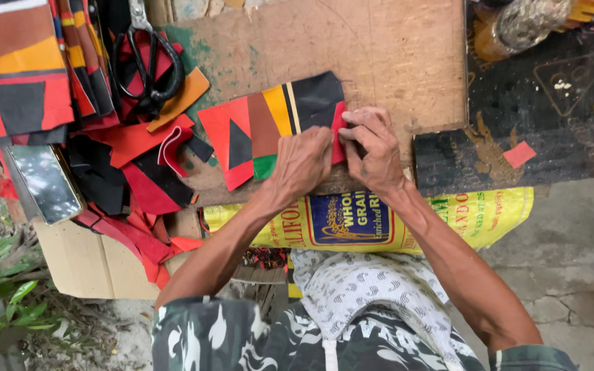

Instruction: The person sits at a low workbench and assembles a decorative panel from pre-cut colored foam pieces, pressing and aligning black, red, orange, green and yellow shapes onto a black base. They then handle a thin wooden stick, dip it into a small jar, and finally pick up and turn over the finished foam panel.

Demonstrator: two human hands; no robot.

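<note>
Bare worn wooden board (379,48): open above both hands; left blocked by black-handled scissors (147,65) on heaped red-and-black fabric scraps (132,172); right bounded by dark patterned mat (544,124).

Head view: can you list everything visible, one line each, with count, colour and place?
patchwork piece of red, black, brown, yellow and green panels: one, on the board under both hands
worn wooden board: one, brown with green stains, centre
black-handled scissors: one, upper left on scraps
loose red and black scraps: many, left
stacked multicolour patchwork pieces: several, far left
shiny flat phone-like slab: one, left edge
yellow printed woven sack: one, below board
small red square scrap: one, right
left hand: pressing the piece
right hand: pinching its red edge
</note>
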